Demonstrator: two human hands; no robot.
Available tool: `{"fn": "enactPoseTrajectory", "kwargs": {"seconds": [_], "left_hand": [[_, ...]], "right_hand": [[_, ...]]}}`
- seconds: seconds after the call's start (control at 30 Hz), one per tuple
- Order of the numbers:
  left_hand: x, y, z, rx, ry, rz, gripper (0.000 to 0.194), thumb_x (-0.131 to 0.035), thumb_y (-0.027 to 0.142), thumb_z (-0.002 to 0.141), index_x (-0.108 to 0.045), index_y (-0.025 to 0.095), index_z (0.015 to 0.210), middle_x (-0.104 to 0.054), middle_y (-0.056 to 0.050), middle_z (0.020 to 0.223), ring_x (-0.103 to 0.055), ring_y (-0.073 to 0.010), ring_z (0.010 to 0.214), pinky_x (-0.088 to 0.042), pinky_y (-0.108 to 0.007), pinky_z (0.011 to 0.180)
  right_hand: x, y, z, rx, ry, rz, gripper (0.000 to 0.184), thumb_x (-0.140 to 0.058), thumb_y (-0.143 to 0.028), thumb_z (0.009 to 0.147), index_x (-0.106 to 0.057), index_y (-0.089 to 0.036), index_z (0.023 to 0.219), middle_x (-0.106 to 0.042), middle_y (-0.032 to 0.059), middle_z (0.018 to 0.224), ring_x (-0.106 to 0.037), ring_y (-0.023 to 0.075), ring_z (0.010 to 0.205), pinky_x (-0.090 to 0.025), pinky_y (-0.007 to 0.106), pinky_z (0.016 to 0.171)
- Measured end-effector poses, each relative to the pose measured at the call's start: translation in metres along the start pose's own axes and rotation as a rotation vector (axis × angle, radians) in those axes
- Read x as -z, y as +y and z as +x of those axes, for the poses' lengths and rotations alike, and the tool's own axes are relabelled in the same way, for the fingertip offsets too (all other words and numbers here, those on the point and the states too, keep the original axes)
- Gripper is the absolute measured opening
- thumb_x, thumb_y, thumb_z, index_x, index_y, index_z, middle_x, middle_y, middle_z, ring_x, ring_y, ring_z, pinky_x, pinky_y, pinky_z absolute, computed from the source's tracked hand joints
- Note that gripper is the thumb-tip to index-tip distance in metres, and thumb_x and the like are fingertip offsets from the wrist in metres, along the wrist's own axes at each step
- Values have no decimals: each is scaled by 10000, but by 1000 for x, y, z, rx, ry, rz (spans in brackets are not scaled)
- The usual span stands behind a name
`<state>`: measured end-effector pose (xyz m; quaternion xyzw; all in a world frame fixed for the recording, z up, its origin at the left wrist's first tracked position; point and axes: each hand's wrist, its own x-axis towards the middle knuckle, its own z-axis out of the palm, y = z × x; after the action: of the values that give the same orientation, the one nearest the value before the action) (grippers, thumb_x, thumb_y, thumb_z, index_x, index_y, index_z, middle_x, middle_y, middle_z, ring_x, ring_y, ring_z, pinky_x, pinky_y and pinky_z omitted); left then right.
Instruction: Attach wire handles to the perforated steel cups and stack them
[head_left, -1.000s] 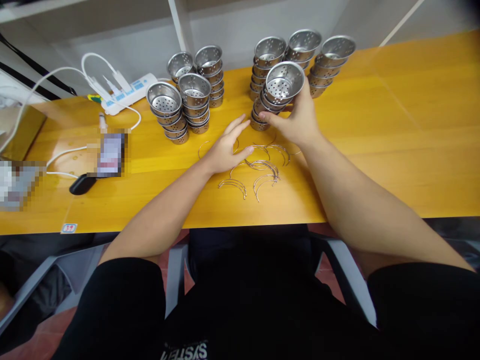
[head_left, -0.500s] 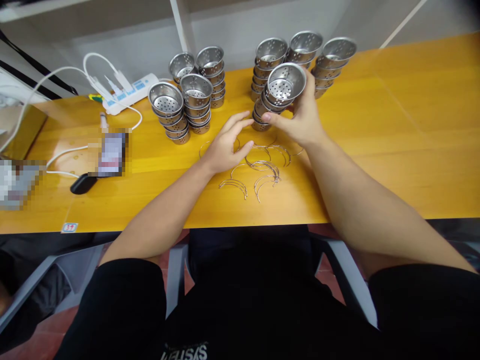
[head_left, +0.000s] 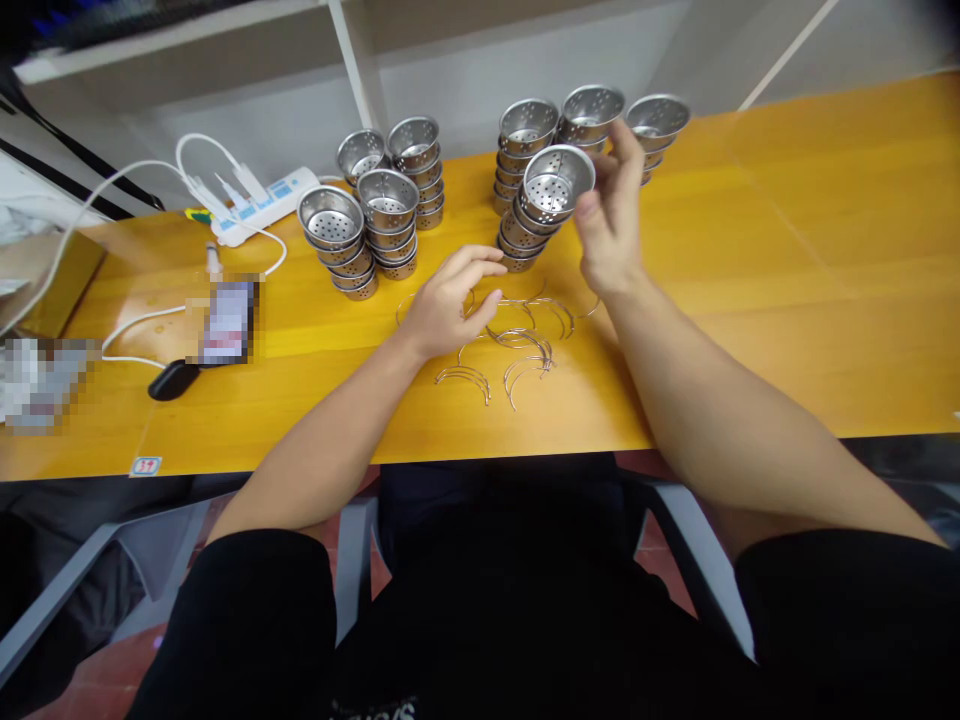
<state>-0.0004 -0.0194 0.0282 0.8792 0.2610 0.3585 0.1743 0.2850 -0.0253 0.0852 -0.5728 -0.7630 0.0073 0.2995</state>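
My right hand (head_left: pixel 611 225) is raised beside the top perforated steel cup (head_left: pixel 556 180) of a leaning stack (head_left: pixel 525 235). Its fingers are stretched up and apart, and the thumb is close to the cup's rim; nothing is gripped. My left hand (head_left: pixel 448 298) hovers low over the yellow table (head_left: pixel 787 260) with its fingers loosely bent. It holds nothing I can see and sits just left of a scatter of thin curved wire handles (head_left: pixel 521 345).
More cup stacks stand behind: a left group (head_left: pixel 386 200) and a right group (head_left: pixel 592 108). A white power strip (head_left: pixel 255 195) with cables, a blurred phone (head_left: pixel 225 320) and a black object (head_left: pixel 171 380) lie at the left. The table's front edge runs near my lap.
My right hand has let go of the leaning stack and lifted, fingers opening upward. My left hand has bent its fingers a little. The view has tilted slightly.
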Motion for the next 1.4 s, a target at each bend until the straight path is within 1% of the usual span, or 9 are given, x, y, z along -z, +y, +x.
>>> {"fn": "enactPoseTrajectory", "kwargs": {"seconds": [0.1, 0.2, 0.27, 0.37, 0.47, 0.7, 0.9, 1.03, 1.4], "left_hand": [[1, 1, -1, -8, 30, 19, 410, -592, 487, 1255, -809, 265, 1522, -828, -188, 1739, -805, -363, 1666, -630, -660, 1489], [0, 4, -2, -28, 26, -3, 375, -617, 480, 1262, -817, 257, 1488, -854, -191, 1686, -839, -349, 1612, -659, -620, 1444], [-2, 5, -3, -51, 10, -27, 351, -622, 466, 1267, -820, 254, 1463, -863, -189, 1660, -861, -334, 1576, -678, -590, 1409], [-4, 5, -3, -80, 2, -52, 308, -622, 422, 1266, -822, 254, 1430, -871, -183, 1630, -883, -315, 1536, -701, -560, 1365], [-6, 5, -3, -84, 6, -65, 268, -641, 401, 1258, -821, 262, 1398, -884, -170, 1598, -893, -310, 1509, -711, -561, 1347], [-5, -1, -4, -124, 29, -73, 223, -650, 377, 1256, -808, 272, 1374, -890, -153, 1562, -898, -291, 1476, -722, -523, 1304], [-4, -3, -4, -72, -6, -63, 215, -642, 386, 1257, -799, 297, 1373, -873, -135, 1604, -880, -305, 1509, -708, -548, 1328], [-4, -2, -4, -60, -9, -66, 247, -634, 405, 1258, -809, 279, 1378, -872, -153, 1620, -882, -319, 1514, -715, -568, 1334], [-5, -7, 0, 11, 51, -10, 556, -487, 732, 1288, -826, 311, 1416, -851, -163, 1587, -837, -379, 1536, -681, -700, 1387]], "right_hand": [[7, 0, -2, -72, 467, 186, 1258, 72, -917, 1183, -484, -191, 2047, -596, 266, 1938, -612, 430, 1841, -522, 623, 1485], [38, -14, -3, 82, 682, 131, 965, -346, -1005, 1204, -877, -278, 1551, -797, 212, 1640, -718, 514, 1694, -543, 668, 1430], [62, -30, 5, 153, 546, 89, 679, -416, -780, 1281, -894, -332, 1458, -851, 130, 1501, -787, 443, 1572, -625, 607, 1344], [86, -59, 39, 288, 173, 37, 587, -633, -432, 1228, -882, -25, 1571, -790, 291, 1625, -761, 406, 1586, -627, 513, 1381], [85, -89, 92, 199, -97, -91, 513, -772, -186, 1237, -839, -17, 1717, -662, 308, 1809, -705, 453, 1736, -514, 540, 1514], [42, -143, 177, 138, -499, -374, 622, -914, -296, 1311, -749, -241, 1908, -448, 261, 2079, -449, 584, 1932, -417, 751, 1562], [20, -147, 179, 133, -540, -480, 439, -833, -142, 1301, -831, 13, 1712, -768, 304, 1814, -613, 570, 1824, -528, 750, 1470], [25, -125, 173, 153, -531, -395, 324, -860, -163, 1276, -934, -35, 1564, -907, 265, 1588, -847, 532, 1565, -664, 731, 1340], [35, -101, 133, 195, -606, -424, 619, -907, -744, 1175, -948, -126, 1190, -948, 234, 1221, -898, 504, 1291, -651, 662, 1240]]}}
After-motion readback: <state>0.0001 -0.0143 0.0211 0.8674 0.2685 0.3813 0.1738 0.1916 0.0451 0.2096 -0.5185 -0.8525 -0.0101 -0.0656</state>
